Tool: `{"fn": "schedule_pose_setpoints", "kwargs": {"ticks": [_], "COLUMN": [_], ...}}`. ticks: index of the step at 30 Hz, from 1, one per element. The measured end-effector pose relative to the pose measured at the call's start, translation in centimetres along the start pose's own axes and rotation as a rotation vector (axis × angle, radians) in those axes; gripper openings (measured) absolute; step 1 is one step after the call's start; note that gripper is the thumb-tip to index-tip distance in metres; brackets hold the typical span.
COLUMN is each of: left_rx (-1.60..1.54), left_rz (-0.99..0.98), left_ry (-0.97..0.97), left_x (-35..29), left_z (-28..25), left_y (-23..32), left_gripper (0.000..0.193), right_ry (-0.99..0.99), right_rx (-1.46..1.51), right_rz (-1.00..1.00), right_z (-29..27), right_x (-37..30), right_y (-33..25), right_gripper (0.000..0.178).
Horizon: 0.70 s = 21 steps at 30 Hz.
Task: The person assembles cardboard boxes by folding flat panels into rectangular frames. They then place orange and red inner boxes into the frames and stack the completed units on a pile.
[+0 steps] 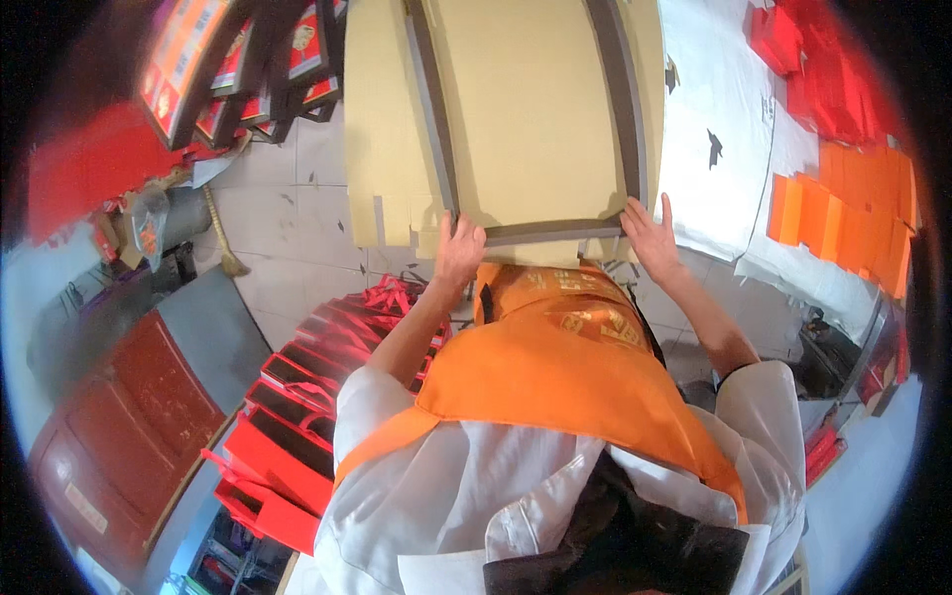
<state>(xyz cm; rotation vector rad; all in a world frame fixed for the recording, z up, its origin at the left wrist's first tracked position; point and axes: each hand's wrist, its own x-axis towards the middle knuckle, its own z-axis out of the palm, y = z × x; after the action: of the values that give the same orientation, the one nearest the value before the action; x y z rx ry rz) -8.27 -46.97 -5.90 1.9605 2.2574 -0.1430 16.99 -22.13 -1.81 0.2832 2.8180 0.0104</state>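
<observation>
A dark grey-brown strip frame [555,232], bent into a near side and two long sides, lies on a sheet of cardboard [526,119] in front of me. Its far end runs out of view. My left hand [459,252] is closed at the near left corner, fingertips pressed on the strip. At the near right corner, my right hand [652,240] has its fingers around the strip's bend, with one finger standing off to the side. Both thumbs are partly hidden.
Red bags [288,426] with ribbon handles crowd the left. Printed red boxes [233,59] are stacked at the far left. White sheeting [719,109] lies to the right, with orange folded pieces [843,213] and red ones [833,79] beyond. A reddish-brown panel [129,426] leans at left.
</observation>
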Motion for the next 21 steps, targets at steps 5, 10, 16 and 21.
{"fn": "schedule_pose_setpoints", "kwargs": {"ticks": [5, 10, 16, 21], "left_rx": [0.07, 0.054, -0.075, -0.649], "left_rz": [-0.027, 0.077, 0.315, 0.378], "left_ry": [-0.134, -0.096, -0.114, -0.275], "left_x": [0.3, 1.1, 1.3, 2.3], "left_z": [-0.6, 0.7, 0.4, -2.9], "left_y": [-0.1, -1.9, -3.6, -4.9], "left_gripper": [0.02, 0.026, 0.045, 0.043], "right_ry": [0.069, 0.065, -0.341, -0.469], "right_rx": [0.019, 0.115, 0.161, 0.895], "right_rz": [0.004, -0.032, -0.104, -0.038], "right_z": [3.0, 3.0, -0.4, -3.7], "right_x": [0.7, 1.0, 1.8, 2.3], "right_y": [-0.3, 0.1, 0.5, 3.7], "right_gripper": [0.014, 0.012, 0.03, 0.039]}}
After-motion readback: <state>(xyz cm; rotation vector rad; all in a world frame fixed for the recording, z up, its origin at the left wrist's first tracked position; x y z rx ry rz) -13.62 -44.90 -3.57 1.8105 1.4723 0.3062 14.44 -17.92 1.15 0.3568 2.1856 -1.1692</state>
